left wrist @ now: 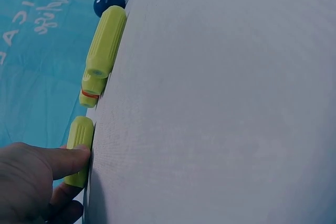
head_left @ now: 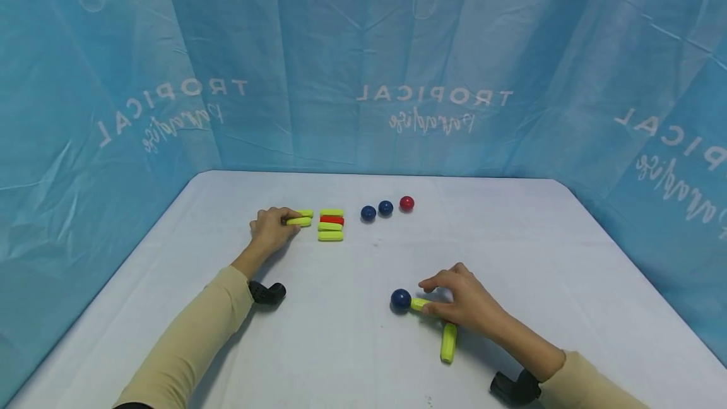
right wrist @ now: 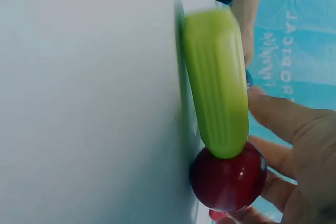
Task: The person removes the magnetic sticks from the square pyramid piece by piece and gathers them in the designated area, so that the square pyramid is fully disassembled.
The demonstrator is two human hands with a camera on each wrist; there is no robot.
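Our left hand (head_left: 271, 227) pinched a ribbed yellow-green rod (head_left: 299, 221) beside the stacked rods (head_left: 330, 226). Our right hand (head_left: 467, 301) gripped another rod (head_left: 420, 303) touching a glossy blue ball (head_left: 400, 298); 3 balls (head_left: 385, 207) lay behind.

Bright, even light, soft shadows; right wrist view blurred close up.

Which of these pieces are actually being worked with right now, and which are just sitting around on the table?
In use: pinched yellow rod; blue ball; joined yellow rod; lower yellow rod.
Lying about: rod stack; far blue balls; red ball.
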